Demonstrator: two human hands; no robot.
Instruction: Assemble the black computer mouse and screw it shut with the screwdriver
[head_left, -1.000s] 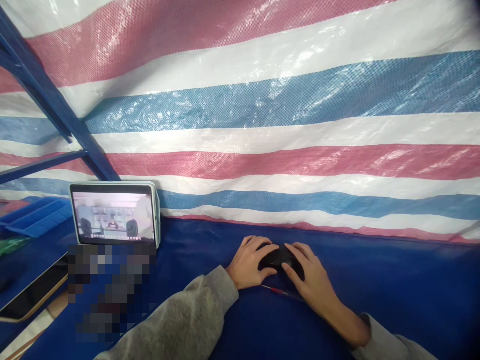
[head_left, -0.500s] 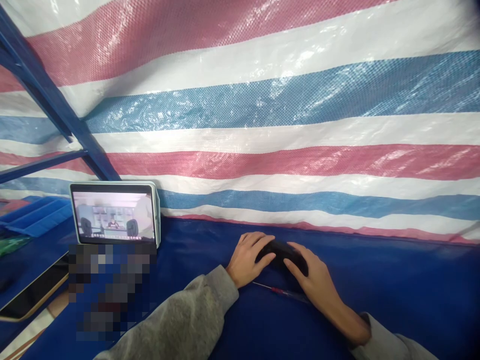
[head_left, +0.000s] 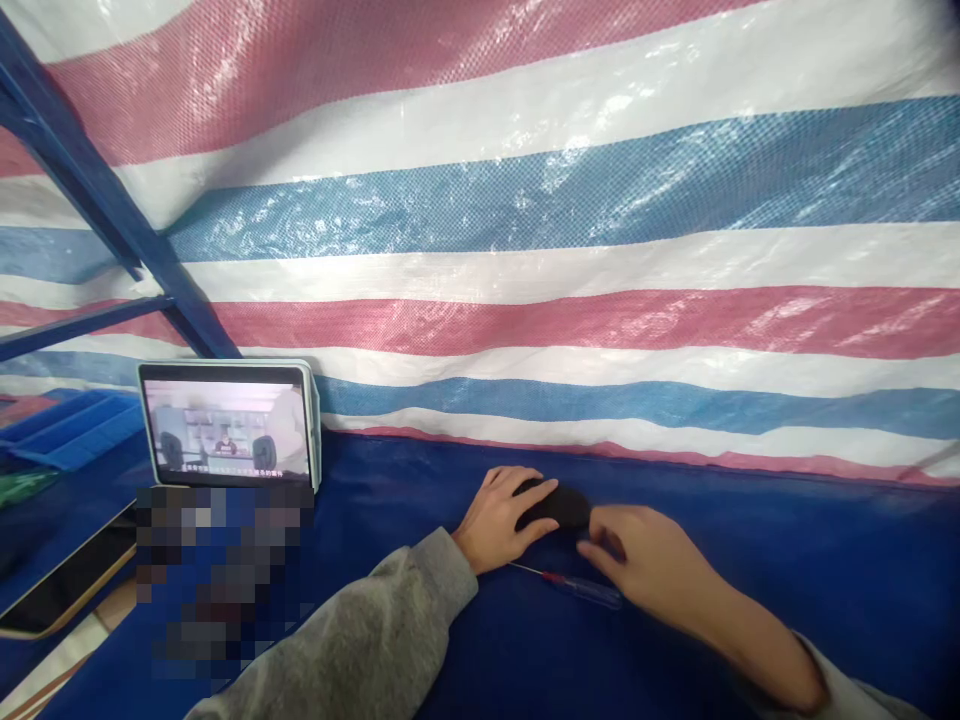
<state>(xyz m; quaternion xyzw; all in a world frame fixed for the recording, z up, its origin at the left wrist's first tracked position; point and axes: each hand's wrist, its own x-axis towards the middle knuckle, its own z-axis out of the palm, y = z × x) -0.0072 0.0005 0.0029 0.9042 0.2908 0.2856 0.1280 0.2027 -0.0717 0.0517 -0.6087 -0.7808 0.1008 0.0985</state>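
Observation:
A black computer mouse (head_left: 568, 506) lies on the blue tabletop, partly covered by my left hand (head_left: 504, 518). The thumb and fingers of that hand wrap round the mouse's left end. My right hand (head_left: 646, 552) is at the right end of the mouse, fingers loosely curled and thumb apart from them. Nothing shows between its thumb and fingers; whether the fingertips still touch the mouse is hard to see. Just in front of the mouse lies a screwdriver (head_left: 589, 591) with a thin metal shaft and a clear, red-collared handle, its handle end close below my right thumb.
A tablet (head_left: 229, 430) playing a video leans at the left, with a phone (head_left: 71, 570) nearer me. Blue plastic trays (head_left: 75, 430) stand behind the phone. A striped plastic sheet (head_left: 525, 300) hangs at the table's back edge, beside a blue metal frame (head_left: 112, 200).
My right hand has come off the top of the mouse, moving right with its fingers curling in. More of the screwdriver's handle shows. My left hand has stayed on the mouse.

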